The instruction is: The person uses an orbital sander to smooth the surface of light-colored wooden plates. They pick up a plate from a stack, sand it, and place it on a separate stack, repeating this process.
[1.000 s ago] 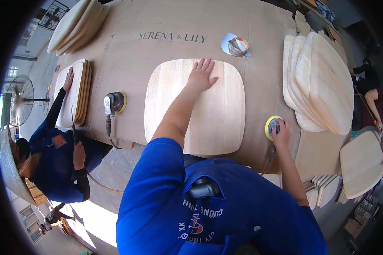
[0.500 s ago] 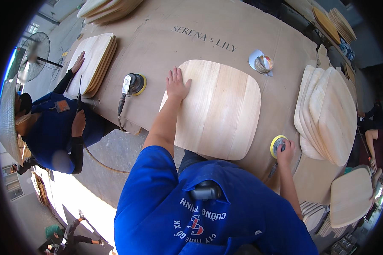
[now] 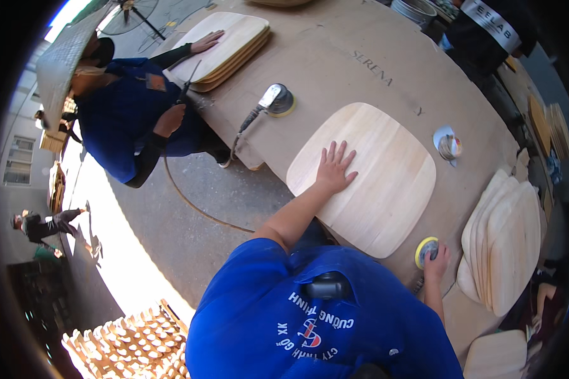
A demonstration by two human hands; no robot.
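Note:
A pale wooden panel [image 3: 376,183] with rounded corners lies flat on the paper-covered table in front of me. My left hand [image 3: 335,169] rests on its left part, palm down with the fingers spread. Beyond the panel's near right corner, my right hand [image 3: 437,262] is closed around a round orbital sander [image 3: 426,252]. The sander is tipped on its side, its yellow pad rim turned toward the panel and apart from it.
Another sander [image 3: 278,101] with a hose sits farther left. Stacked panels [image 3: 502,243] lean at the right; a roll [image 3: 449,146] lies beyond the panel. At left, a co-worker [image 3: 129,107] holds a thin tool, one hand on a panel stack [image 3: 224,41].
The whole view has swung to the left. My left hand has shifted from the panel's far left edge further in onto its surface. My right hand keeps hold of the sander.

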